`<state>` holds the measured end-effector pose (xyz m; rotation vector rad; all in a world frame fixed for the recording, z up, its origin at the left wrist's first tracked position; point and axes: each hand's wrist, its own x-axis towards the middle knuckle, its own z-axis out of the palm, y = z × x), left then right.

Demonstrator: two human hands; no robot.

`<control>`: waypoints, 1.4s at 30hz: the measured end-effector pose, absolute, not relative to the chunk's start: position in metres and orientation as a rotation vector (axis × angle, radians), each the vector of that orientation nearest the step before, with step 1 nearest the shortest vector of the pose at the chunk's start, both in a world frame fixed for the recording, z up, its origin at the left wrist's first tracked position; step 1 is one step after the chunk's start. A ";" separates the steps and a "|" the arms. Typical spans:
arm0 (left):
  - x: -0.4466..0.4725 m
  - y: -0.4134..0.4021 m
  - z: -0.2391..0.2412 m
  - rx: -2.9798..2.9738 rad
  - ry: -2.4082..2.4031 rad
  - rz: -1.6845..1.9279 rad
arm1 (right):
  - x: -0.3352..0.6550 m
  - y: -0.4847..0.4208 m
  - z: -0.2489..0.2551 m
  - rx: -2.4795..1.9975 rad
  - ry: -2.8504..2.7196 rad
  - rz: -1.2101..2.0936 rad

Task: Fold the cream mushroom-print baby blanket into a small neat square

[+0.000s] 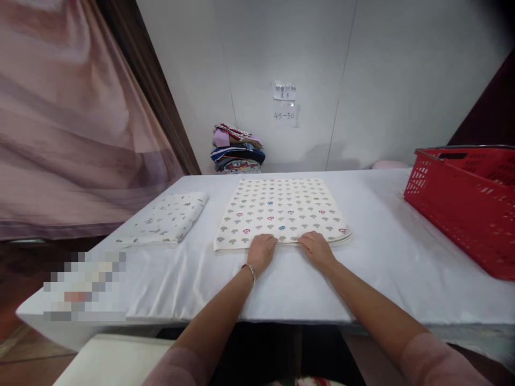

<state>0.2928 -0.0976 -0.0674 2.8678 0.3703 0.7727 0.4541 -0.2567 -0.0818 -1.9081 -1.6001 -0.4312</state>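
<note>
A cream cloth printed with small mushrooms lies folded flat in the middle of the table, its layers showing at the near right corner. My left hand grips its near edge, left of the middle, with fingers together; a bracelet circles that wrist. Farther right along the same edge, my right hand pinches the cloth between thumb and fingers. To the left, apart from both hands, rests a second folded white cloth with a small scattered print.
A white-covered table spans the view. At right stands a red plastic basket. Folded fabrics are stacked by the back wall, under paper signs. A pink curtain hangs at left; a blurred-out patch covers the table's near left corner.
</note>
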 end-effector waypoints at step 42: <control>0.315 -0.107 -0.064 3.086 0.252 0.551 | 0.451 -0.255 -0.073 -2.123 -1.740 -0.433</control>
